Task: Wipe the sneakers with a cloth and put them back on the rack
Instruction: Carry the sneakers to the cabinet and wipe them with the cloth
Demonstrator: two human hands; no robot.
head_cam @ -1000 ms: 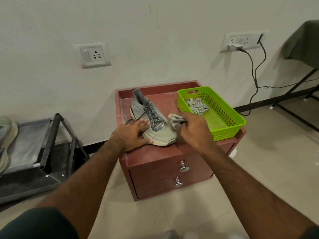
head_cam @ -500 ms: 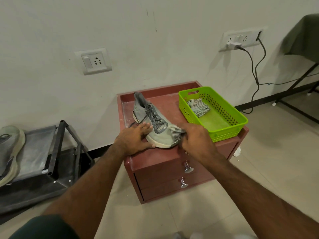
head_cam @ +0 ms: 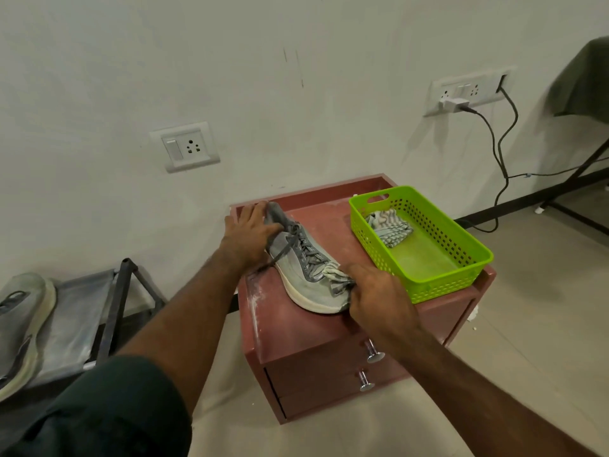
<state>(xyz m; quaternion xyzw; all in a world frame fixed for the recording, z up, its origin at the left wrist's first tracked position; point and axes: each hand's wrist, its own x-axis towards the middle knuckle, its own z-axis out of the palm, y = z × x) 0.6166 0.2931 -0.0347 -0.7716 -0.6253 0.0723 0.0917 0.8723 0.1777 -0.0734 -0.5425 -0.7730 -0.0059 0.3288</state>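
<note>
The grey sneaker [head_cam: 304,275] lies on the red drawer cabinet [head_cam: 329,334], the left hand [head_cam: 252,230] gripping its heel. The right hand [head_cam: 379,296] clutches a striped cloth [head_cam: 334,275] against the toe. Wiping works best with the heel held firm and short strokes round the toe and sole edge.

A pale, scuffed wall [head_cam: 296,44] fills the upper part of the view, with a white switch-and-socket plate [head_cam: 185,147] at the left. Farther right, a longer socket strip [head_cam: 468,92] holds a white plug, and dark cables [head_cam: 497,153] hang from it to the floor. The floor [head_cam: 540,291] is beige tile with a dark skirting along the wall. A reddish-brown drawer cabinet [head_cam: 329,374] with two chrome knobs stands against the wall. At the far right, olive fabric [head_cam: 583,84] drapes over a black-legged frame.
</note>
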